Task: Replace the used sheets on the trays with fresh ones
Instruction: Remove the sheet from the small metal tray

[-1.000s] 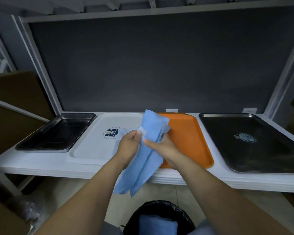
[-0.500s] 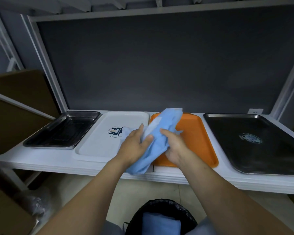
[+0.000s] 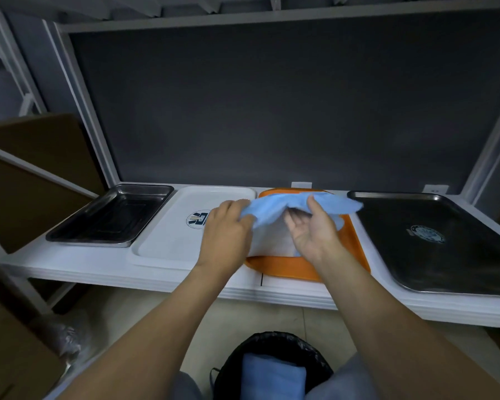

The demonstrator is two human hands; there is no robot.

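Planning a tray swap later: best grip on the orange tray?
Take the orange tray by its raised near rim, from the front: that short edge overhangs the shelf lip, while neighbouring trays crowd its long sides. This is a judgement from its pose.

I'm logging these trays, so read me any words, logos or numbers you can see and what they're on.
No text is readable.
White tray: round dark blue and yellow logo, lettering too small, partly hidden by the left hand.
Right steel tray: round emblem, too blurred.
Other trays: no markings visible.
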